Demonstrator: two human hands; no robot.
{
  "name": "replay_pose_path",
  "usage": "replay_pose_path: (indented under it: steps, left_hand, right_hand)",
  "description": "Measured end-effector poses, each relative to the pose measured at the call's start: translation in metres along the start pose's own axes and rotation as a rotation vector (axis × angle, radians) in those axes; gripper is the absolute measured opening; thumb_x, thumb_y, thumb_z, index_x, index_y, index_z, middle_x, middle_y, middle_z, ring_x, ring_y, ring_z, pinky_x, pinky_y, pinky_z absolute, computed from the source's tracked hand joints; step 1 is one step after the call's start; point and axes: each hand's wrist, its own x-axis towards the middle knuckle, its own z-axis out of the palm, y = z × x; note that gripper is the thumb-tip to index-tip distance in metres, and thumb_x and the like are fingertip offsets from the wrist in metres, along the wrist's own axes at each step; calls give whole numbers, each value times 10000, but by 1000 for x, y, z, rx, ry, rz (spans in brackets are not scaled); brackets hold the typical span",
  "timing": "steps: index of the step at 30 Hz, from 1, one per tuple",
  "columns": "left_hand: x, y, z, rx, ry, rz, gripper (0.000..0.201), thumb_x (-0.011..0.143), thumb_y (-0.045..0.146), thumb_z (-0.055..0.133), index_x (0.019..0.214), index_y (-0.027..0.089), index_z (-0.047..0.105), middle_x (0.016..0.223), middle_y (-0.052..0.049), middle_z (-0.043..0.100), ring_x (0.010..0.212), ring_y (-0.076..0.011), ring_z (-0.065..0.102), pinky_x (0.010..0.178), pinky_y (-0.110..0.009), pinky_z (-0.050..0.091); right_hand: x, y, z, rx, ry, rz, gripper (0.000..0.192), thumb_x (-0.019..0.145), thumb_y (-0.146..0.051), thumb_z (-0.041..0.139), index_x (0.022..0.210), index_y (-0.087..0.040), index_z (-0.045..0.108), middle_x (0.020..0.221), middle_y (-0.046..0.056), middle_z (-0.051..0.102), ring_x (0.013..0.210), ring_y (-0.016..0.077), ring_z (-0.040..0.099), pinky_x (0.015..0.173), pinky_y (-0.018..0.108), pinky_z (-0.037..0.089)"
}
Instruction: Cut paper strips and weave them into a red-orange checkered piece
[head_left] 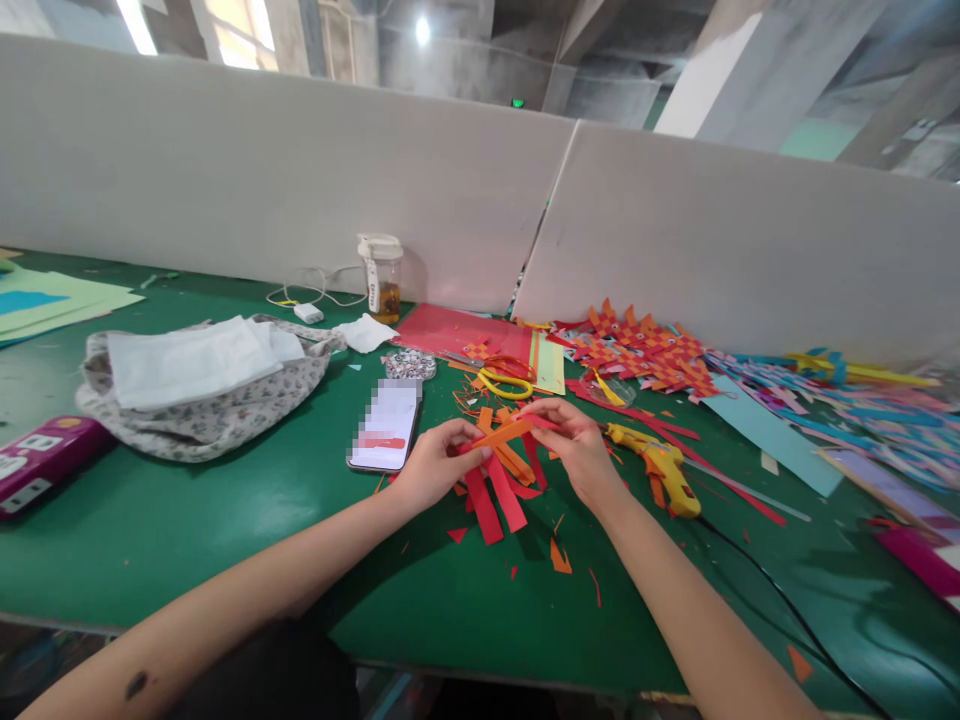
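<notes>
Between my two hands runs an orange paper strip [504, 433], with red paper strips [484, 508] hanging below it toward the table. My left hand [435, 468] pinches the left end between thumb and fingers. At the other end, my right hand [582, 448] has its thumb and fingertips closed on the paper. Behind and under the strips lie loose orange and red scraps, partly hidden by my hands. A yellow hot glue gun [660, 470] lies just right of my right hand, and yellow-handled scissors [506, 384] rest beyond the strips.
A phone [386, 425] lies left of my left hand, near a dish of small beads [410, 364]. Woven red-orange paper pieces [637, 350] are heaped at the back right. A lidded jar [384, 280] stands by the partition [262, 170]. The glue gun's cord [780, 590] trails rightward.
</notes>
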Motion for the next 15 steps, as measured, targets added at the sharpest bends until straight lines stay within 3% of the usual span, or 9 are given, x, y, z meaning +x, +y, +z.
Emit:
replay_pose_path:
  steps: [5,10,15]
  left_hand:
    - [-1,3,0,-14,-7,-30,286,712,418,642,810,173,531,652,1,641,528,-99,554,465,-185,384]
    - [-1,6,1,-17,26,-58,308,680,415,671,803,167,535,638,15,617,487,-80,513,436,-178,368]
    - [-2,3,1,15,-4,-39,290,712,420,638,817,169,535,657,0,631,492,-85,522,431,-180,380]
  right_hand:
    - [-1,0,0,-8,-49,70,74,679,-239,604,736,-214,646,862,21,673,868,181,603,743,291,455]
    - [-1,-1,0,108,-103,184,244,746,-437,559,808,-211,625,831,20,649,738,159,596,639,272,467]
    - [-4,-6,5,-5,-84,190,314,703,-511,620,795,-214,583,764,-12,601,711,134,565,622,246,452]
